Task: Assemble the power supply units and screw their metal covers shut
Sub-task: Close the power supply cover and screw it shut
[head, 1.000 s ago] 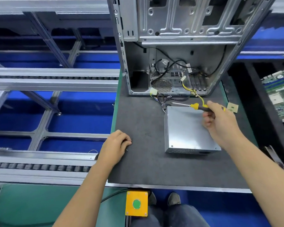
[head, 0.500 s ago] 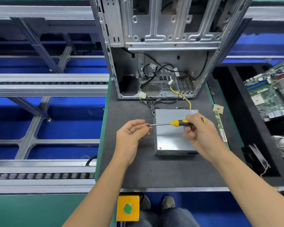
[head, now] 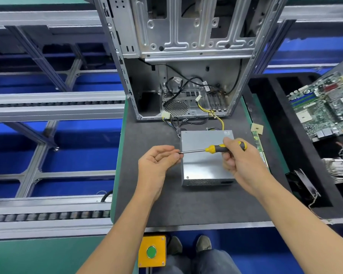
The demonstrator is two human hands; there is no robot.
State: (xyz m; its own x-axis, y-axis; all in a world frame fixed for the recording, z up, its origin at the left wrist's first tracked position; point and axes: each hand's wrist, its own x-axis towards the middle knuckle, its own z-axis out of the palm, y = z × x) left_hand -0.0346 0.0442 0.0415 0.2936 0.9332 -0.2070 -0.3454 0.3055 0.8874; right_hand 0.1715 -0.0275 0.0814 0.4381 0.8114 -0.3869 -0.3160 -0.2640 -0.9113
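A silver power supply unit (head: pixel 201 167) lies flat on the dark mat (head: pixel 151 133), its cables running back into the open computer case (head: pixel 178 62) standing behind it. My right hand (head: pixel 240 159) grips the yellow-and-black handle of a screwdriver (head: pixel 212 149), held level above the unit with its shaft pointing left. My left hand (head: pixel 156 165) hovers just left of the unit, its fingertips pinched at the screwdriver's tip. Whether a screw sits between those fingers is hidden.
A motherboard (head: pixel 323 107) leans in a black foam tray (head: pixel 297 143) to the right, with a heatsink (head: pixel 339 171) below it. A thin green board (head: pixel 260 149) lies along the mat's right edge. Conveyor rails (head: pixel 48 105) run at left. An orange box with a green button (head: pixel 151 251) sits at the front.
My left hand rose from the mat's left edge to the screwdriver tip. My right hand brought the screwdriver forward from the unit's back corner to above its top.
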